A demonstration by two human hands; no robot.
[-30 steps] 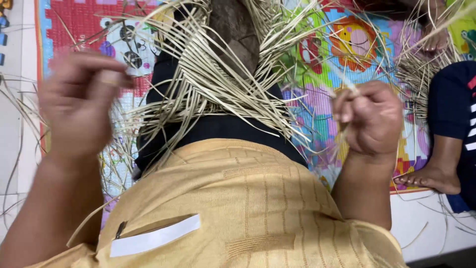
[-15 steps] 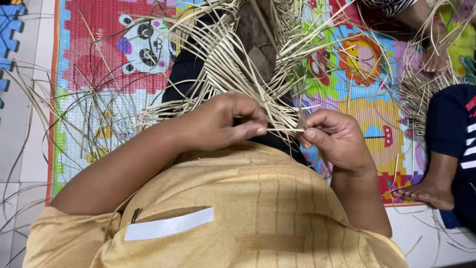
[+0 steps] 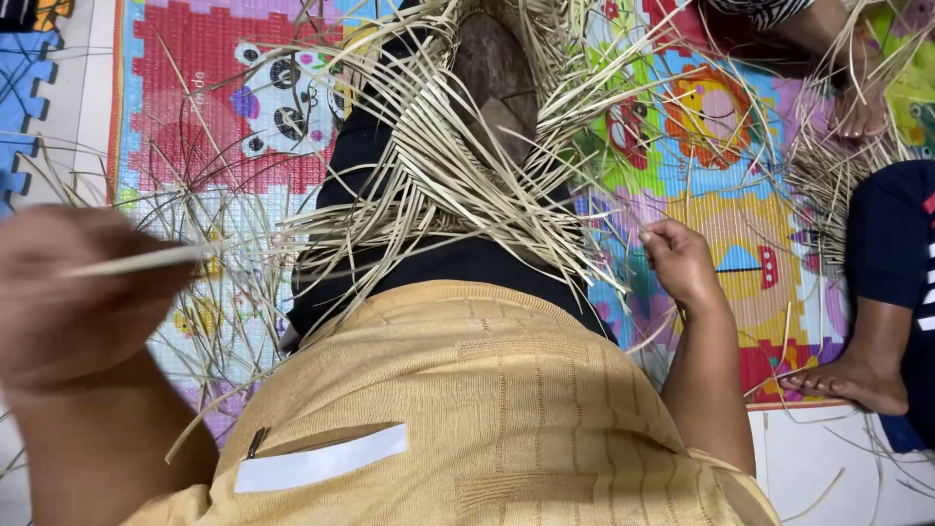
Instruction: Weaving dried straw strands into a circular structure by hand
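Observation:
A half-woven piece of pale straw strips (image 3: 458, 185) lies over my lap and foot (image 3: 497, 78), its loose ends fanning out to all sides. My left hand (image 3: 83, 292) is raised at the left, blurred, pinching one long straw strip (image 3: 146, 259) that points to the right. Lower on the right side, my right hand (image 3: 682, 263) rests at the edge of the weave with its fingers curled, touching the loose ends there. My yellow shirt (image 3: 467, 409) fills the bottom of the view.
A colourful picture play mat (image 3: 721, 156) covers the floor, with blue foam tiles (image 3: 19, 117) at the far left. Another person sits at the right, a bare foot (image 3: 847, 375) on the mat and hands at the top right working more straw (image 3: 838, 156).
My hands were together at the middle of the weave. Now the left hand has swung out and up to the left with a strip, and the right hand has dropped to the weave's right edge.

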